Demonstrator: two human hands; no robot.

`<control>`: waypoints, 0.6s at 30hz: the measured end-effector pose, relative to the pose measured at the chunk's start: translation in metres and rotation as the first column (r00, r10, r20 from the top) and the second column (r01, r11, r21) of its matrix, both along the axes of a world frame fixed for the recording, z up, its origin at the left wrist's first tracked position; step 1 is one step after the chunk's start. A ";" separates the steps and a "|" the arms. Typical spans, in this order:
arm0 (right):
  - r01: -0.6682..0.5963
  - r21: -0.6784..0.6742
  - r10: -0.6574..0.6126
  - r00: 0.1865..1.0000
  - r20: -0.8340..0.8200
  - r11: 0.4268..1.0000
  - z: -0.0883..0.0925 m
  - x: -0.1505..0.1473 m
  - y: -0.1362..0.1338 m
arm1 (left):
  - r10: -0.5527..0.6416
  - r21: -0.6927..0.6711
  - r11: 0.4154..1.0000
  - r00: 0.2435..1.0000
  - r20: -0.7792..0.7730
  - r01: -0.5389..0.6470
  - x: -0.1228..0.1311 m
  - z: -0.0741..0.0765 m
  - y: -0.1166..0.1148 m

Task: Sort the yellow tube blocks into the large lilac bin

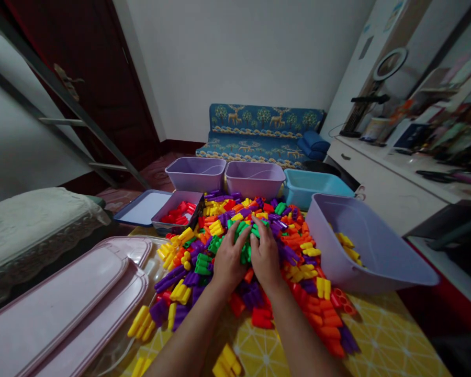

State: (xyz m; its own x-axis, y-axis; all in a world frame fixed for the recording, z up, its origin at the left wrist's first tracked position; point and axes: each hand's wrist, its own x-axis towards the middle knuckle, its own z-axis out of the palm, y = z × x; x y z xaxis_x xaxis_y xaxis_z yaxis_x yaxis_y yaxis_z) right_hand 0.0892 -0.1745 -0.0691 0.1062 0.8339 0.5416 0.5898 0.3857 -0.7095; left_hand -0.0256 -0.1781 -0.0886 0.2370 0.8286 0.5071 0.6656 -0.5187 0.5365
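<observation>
A big heap of plastic tube blocks [294, 251] in red, orange, yellow, green and purple covers the yellow patterned tabletop [377, 335]. Both hands lie palm down on the middle of the heap. My left hand [228, 256] and my right hand [264, 254] sit side by side, fingers curled over a clump of green blocks [244, 229]. The blocks under the palms are hidden.
Two purple bins [196, 174] [255, 179] and a blue bin [312, 186] stand behind the heap. A small bin with red blocks [176, 214] is at back left by a blue lid [143, 208]. A tilted purple bin [371, 246] holds yellow blocks at right. Pink lids [63, 303] lie left.
</observation>
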 end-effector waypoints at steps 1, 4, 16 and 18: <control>-0.002 -0.011 0.002 1.000 -0.005 1.000 0.000 0.000 -0.001 | 0.008 -0.005 1.000 1.000 0.000 -0.008 0.000 0.001 0.000; -0.045 -0.032 0.045 0.999 -0.012 0.998 0.001 0.002 -0.002 | 0.052 -0.062 0.997 0.998 0.029 -0.050 0.001 0.011 0.008; 0.079 -0.045 -0.086 0.975 -0.203 0.996 -0.007 0.021 0.006 | 0.087 -0.017 0.996 0.991 0.098 -0.086 0.017 0.012 0.058; 0.068 -0.096 -0.095 0.948 -0.305 0.993 -0.008 0.022 0.006 | 0.075 0.018 0.997 0.982 0.176 -0.079 0.017 0.011 0.052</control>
State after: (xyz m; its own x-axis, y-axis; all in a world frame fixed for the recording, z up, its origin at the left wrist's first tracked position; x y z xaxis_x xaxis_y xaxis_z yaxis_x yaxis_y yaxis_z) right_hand 0.1109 -0.1686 -0.0771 0.3267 0.8561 0.4006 0.3635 0.2774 -0.8893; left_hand -0.0088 -0.1260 -0.0778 0.0789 0.8275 0.5559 0.6014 -0.4842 0.6355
